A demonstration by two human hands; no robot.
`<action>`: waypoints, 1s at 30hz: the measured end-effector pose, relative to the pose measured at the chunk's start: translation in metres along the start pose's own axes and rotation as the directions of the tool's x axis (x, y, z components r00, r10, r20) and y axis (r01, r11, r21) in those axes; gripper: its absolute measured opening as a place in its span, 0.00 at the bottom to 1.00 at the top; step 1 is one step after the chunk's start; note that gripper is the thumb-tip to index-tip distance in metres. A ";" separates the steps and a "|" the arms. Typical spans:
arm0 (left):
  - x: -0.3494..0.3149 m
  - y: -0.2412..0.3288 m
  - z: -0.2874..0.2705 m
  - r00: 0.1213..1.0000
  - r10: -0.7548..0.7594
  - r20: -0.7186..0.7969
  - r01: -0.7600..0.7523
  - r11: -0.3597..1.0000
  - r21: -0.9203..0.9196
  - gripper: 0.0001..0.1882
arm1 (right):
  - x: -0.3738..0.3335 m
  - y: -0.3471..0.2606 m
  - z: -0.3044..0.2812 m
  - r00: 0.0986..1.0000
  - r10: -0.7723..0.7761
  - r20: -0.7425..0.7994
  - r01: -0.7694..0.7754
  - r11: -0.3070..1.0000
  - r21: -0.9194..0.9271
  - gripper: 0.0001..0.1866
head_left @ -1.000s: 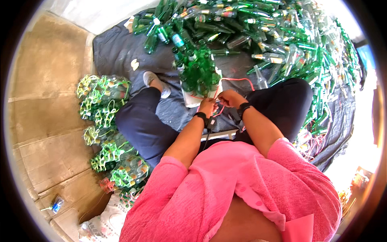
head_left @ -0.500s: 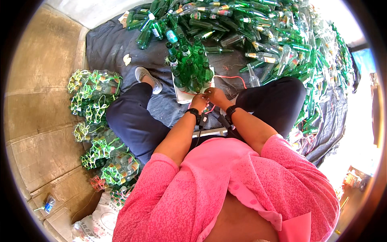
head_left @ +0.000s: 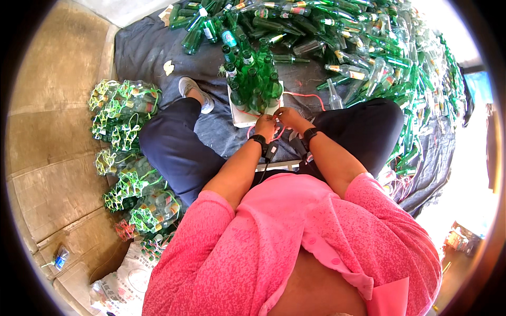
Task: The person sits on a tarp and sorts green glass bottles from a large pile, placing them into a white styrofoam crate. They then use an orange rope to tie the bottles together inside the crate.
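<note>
Several green glass bottles [head_left: 252, 81] stand upright, packed close together on a white block [head_left: 240, 117] in front of me. A pinkish-red cord [head_left: 308, 95] runs low around the bottles and trails off to the right. At the near edge of the block, my left hand [head_left: 265, 127] is closed with fingertips pinching the cord. Right beside it, my right hand [head_left: 290, 119] pinches the cord too, the fingers of both hands nearly touching. A loop of the cord hangs below the hands. Small details of the crossing between the fingertips are hidden.
A large heap of loose green and clear bottles [head_left: 348, 42] spreads across the far side and right on a dark sheet [head_left: 145, 50]. Bundles of bottles tied with green and yellow cord [head_left: 126, 113] line the left, beside a cardboard-like wall [head_left: 58, 131]. A white sack [head_left: 124, 276] lies lower left.
Both hands stay together at the block's near edge, with the fingers shifted slightly on the cord. More of the cord's loop shows under them. The view has tilted a little.
</note>
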State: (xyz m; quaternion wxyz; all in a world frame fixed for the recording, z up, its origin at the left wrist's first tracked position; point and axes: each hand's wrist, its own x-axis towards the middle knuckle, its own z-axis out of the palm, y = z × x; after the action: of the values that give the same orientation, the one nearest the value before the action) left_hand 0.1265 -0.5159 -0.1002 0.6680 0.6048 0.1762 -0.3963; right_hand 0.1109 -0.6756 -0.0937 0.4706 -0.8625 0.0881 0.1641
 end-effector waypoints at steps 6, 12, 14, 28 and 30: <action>-0.018 0.008 0.008 0.994 0.062 -0.090 -0.051 0.991 0.120 0.09 | -0.006 -0.035 -0.029 0.928 0.256 0.271 -0.304 0.940 0.154 0.18; -0.013 0.005 0.014 0.991 0.108 -0.080 -0.096 0.986 0.136 0.08 | -0.005 -0.032 -0.036 0.906 0.317 0.281 -0.387 0.888 0.248 0.15; -0.008 0.000 0.011 0.992 0.091 -0.084 -0.081 0.990 0.120 0.07 | -0.004 -0.027 -0.036 0.890 0.353 0.289 -0.446 0.808 0.386 0.10; -0.008 0.006 0.000 0.997 -0.065 -0.030 0.068 0.994 0.090 0.09 | 0.033 0.092 -0.025 0.886 0.335 0.320 -0.176 0.883 -0.436 0.09; -0.010 0.008 -0.003 0.997 -0.069 -0.016 0.070 0.995 0.077 0.09 | 0.037 0.088 -0.030 0.939 0.002 0.343 0.245 0.697 -0.674 0.09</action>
State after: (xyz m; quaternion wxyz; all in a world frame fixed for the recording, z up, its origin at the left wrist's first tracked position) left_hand 0.1268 -0.5107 -0.0887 0.6286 0.6265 0.1862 -0.4216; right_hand 0.1241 -0.7480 -0.1609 0.1211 -0.9423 -0.1165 0.2896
